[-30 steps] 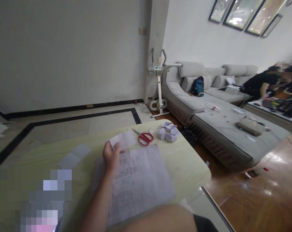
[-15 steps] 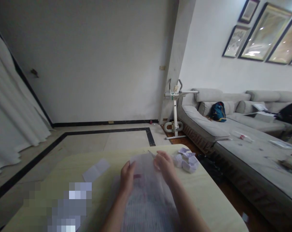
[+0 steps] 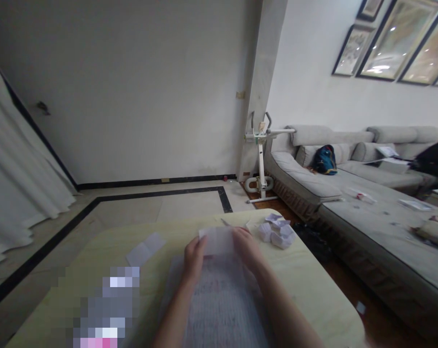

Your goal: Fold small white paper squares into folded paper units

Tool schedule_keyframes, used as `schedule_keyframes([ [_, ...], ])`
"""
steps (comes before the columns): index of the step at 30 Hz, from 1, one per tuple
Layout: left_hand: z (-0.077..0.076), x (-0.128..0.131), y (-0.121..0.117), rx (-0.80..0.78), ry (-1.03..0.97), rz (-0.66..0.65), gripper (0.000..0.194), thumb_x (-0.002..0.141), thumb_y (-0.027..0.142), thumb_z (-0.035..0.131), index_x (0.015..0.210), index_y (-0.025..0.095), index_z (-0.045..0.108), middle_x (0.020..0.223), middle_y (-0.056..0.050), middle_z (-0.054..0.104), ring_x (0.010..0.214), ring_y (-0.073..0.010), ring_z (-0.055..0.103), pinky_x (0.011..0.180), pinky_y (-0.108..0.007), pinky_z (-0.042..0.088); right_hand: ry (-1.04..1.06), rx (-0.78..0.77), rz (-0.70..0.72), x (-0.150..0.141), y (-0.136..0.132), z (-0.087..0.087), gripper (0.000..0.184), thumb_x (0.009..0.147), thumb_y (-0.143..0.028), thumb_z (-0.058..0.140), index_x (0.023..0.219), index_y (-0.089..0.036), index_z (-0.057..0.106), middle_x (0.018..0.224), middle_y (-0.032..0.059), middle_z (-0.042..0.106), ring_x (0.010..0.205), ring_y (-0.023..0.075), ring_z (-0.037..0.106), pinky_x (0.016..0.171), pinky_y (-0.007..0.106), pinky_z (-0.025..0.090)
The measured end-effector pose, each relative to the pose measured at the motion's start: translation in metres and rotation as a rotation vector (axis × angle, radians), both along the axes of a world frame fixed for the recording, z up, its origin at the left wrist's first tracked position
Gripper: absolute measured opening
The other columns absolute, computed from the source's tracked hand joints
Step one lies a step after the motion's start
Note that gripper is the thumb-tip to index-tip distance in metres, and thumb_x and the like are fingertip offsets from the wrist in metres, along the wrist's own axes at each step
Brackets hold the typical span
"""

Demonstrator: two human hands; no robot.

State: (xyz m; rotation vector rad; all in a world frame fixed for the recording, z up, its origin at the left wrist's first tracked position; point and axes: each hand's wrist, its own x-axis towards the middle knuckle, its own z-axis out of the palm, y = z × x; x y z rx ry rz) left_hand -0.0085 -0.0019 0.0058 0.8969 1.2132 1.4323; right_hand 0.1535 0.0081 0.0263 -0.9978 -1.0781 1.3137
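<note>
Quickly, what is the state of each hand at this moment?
Left hand: closed, holding the small paper by its left edge.
Right hand: closed on the small paper's right edge.

Small white paper [image 3: 219, 241], rectangular, held outspread

On the pale yellow table [image 3: 313, 295], a big sheet [image 3: 222, 302] (filled with writing), a creased paper [image 3: 146, 249] and crumpled papers [image 3: 284, 236] are seen.

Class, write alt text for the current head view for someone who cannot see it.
A person's left hand and right hand hold a small white paper near the far edge of a larger written-on sheet on a pale table. Folded paper pieces lie to the right, a creased sheet to the left; a grey sofa stands beyond.
</note>
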Motion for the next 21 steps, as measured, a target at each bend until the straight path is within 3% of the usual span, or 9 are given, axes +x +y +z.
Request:
schedule_keyframes([
  [7,0.003,0.0,-0.001,0.017,-0.003,-0.038,0.038,0.069,0.043,0.066,0.088,0.01,0.068,0.073,-0.004,0.066,0.06,-0.0159,0.062,0.047,-0.025,0.053,-0.14,0.029,-0.067,0.001,-0.002,0.003,0.026,0.069,-0.039,0.067,0.062,-0.015,0.06,0.059,-0.0007,0.053,0.053,0.0107,0.045,0.049,0.022,0.032],
  [13,-0.002,0.002,0.001,0.045,0.028,-0.123,0.037,0.068,0.039,0.068,0.09,0.01,0.065,0.072,-0.007,0.069,0.066,-0.0191,0.067,0.051,-0.024,0.053,-0.088,0.021,-0.135,0.002,-0.004,0.002,0.026,0.071,-0.039,0.065,0.069,-0.014,0.062,0.058,-0.0003,0.054,0.052,0.011,0.044,0.048,0.022,0.033],
  [16,-0.002,0.002,0.002,0.03,0.062,-0.084,0.036,0.068,0.038,0.067,0.089,0.009,0.064,0.07,-0.009,0.07,0.063,-0.0191,0.067,0.053,-0.025,0.052,-0.048,0.015,-0.152,0.005,0.0,0.0,0.021,0.068,-0.035,0.067,0.07,-0.015,0.061,0.061,-0.0001,0.055,0.056,0.0121,0.048,0.051,0.023,0.037],
  [19,0.002,-0.001,0.003,0.031,0.101,0.004,0.033,0.067,0.038,0.066,0.084,0.01,0.064,0.066,-0.008,0.069,0.061,-0.0187,0.066,0.052,-0.025,0.051,0.1,0.037,-0.289,0.0,-0.001,0.016,0.022,0.066,-0.032,0.067,0.081,-0.017,0.061,0.073,0.0012,0.06,0.066,0.0143,0.055,0.06,0.025,0.043],
  [21,0.004,-0.004,0.003,0.036,0.151,0.049,0.031,0.066,0.039,0.066,0.079,0.011,0.065,0.062,-0.006,0.068,0.054,-0.0169,0.063,0.049,-0.024,0.048,0.203,0.066,-0.269,-0.016,-0.016,0.039,0.019,0.068,-0.029,0.066,0.082,-0.018,0.061,0.074,0.0005,0.06,0.067,0.0135,0.056,0.063,0.026,0.045],
])
